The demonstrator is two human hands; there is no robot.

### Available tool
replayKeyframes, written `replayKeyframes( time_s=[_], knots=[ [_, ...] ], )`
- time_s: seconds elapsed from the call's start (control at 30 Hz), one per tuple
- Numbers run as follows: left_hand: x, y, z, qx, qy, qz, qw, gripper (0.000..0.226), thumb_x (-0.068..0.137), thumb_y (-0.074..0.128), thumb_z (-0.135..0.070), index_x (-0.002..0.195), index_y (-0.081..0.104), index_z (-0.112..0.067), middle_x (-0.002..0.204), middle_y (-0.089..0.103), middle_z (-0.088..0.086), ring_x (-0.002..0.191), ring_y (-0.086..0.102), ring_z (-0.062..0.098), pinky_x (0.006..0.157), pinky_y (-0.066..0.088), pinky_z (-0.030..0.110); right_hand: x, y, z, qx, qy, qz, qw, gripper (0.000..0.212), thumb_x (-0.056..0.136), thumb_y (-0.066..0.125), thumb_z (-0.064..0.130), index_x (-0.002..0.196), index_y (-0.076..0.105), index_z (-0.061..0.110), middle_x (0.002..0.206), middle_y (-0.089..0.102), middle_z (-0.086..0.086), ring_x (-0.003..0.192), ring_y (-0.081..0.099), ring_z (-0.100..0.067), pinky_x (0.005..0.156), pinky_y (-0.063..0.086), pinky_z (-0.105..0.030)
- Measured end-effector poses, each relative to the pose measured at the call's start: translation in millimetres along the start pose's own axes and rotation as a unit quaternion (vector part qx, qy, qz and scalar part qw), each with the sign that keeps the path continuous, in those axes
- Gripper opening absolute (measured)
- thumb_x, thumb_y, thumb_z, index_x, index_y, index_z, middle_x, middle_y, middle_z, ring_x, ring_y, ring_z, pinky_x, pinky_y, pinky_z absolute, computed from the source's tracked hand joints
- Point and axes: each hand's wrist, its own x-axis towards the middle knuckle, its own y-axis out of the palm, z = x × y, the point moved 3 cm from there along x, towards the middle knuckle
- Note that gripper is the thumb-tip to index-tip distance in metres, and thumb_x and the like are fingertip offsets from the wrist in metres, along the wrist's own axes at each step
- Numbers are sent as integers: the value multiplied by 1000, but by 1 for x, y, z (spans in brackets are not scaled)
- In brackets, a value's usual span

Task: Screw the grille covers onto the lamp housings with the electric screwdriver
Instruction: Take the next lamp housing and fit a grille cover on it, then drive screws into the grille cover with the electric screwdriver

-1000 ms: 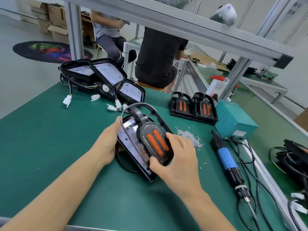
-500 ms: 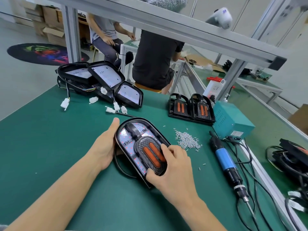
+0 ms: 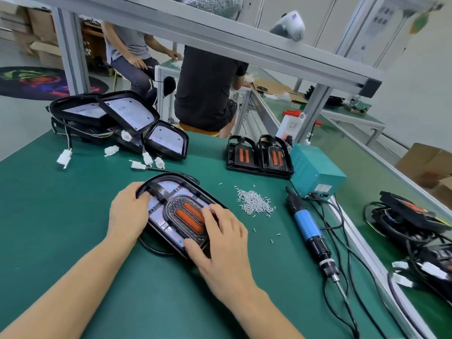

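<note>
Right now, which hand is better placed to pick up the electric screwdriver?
The right hand. The electric screwdriver lies on the mat to its right, with the screws between them. The left hand rests on the lamp housing at the far side.

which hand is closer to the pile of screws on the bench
The right hand. It rests on the lamp's grille cover, on the side just beside the pile of screws. The left hand presses the lamp's far edge, across the lamp from the pile.

Screwdriver (image 3: pixel 308 230) bit blurred; cord cut off.
</note>
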Motion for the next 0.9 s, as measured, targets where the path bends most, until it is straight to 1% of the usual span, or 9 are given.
replayKeyframes(
  time_s=[0.17, 0.23, 0.3, 0.4, 0.5, 0.6, 0.73, 0.8, 0.9],
  knots=[
    [7, -6, 2, 84, 13, 33, 996, 29, 86, 52, -8, 109, 65, -19, 106, 66, 4, 101, 56, 28, 87, 44, 38, -4, -22, -37, -16, 41, -40, 998, 50, 98, 44, 33, 144, 45, 13, 149, 39, -2, 137, 25, -14, 113, 9, -23],
    [8, -8, 2, 71, 3, 45, 996, 28, 85, 54, -7, 108, 65, -20, 105, 67, 4, 98, 57, 27, 84, 43, 37, -1, -38, -69, -69, 88, -37, 993, 49, 96, 50, 17, 144, 42, 10, 150, 38, -6, 138, 31, -23, 114, 16, -28],
    [9, -8, 1, 44, -7, 58, 997, 29, 82, 57, -3, 104, 64, -21, 104, 67, 4, 93, 57, 23, 77, 40, 33, -2, -55, -103, -130, 165, -16, 978, 49, 98, 45, 9, 146, 35, 7, 150, 34, -8, 136, 33, -25, 112, 22, -27],
    [9, -12, -8, 30, -9, 48, 998, 36, 80, 60, -1, 113, 63, -15, 115, 64, 5, 102, 55, 22, 86, 39, 33, -10, -77, -147, -185, 282, 0, 942, 39, 100, 39, 10, 139, 36, 5, 145, 35, -8, 128, 38, -26, 99, 35, -28],
    [0, -17, -31, 79, 92, -14, 993, 40, 81, 60, -2, 120, 61, -13, 122, 59, 7, 114, 52, 26, 95, 37, 38, -18, -86, -172, -217, 355, 48, 908, 31, 100, 43, 26, 125, 44, 7, 131, 48, -9, 116, 46, -26, 82, 39, -31],
    [-26, -6, -74, 81, 242, -39, 966, 33, 81, 59, 2, 110, 66, -11, 112, 63, 4, 109, 51, 23, 92, 37, 34, -20, -82, -184, -185, 389, 77, 899, 37, 95, 51, 37, 119, 47, 9, 118, 56, -9, 104, 53, -27, 71, 39, -31],
    [-72, 41, -119, 92, 431, 74, 895, 22, 80, 53, -2, 91, 71, -8, 90, 67, 5, 90, 59, 29, 81, 45, 39, -22, -73, -186, -160, 386, 35, 908, 42, 95, 49, 40, 126, 45, 12, 115, 51, -8, 102, 51, -26, 72, 40, -31],
    [-88, 76, -125, 141, 462, 166, 859, 22, 87, 52, -4, 97, 70, -13, 96, 65, 3, 96, 58, 27, 82, 46, 40, -25, -71, -186, -154, 385, 15, 910, 42, 95, 48, 42, 125, 46, 13, 113, 50, -7, 99, 50, -25, 74, 43, -32],
    [-98, 128, -117, 280, 442, 255, 813, 31, 90, 46, -4, 111, 64, -19, 111, 58, 0, 107, 54, 23, 85, 46, 35, -27, -70, -186, -162, 380, 5, 911, 45, 96, 48, 45, 127, 44, 13, 115, 49, -7, 101, 49, -25, 76, 43, -33]
  ],
)
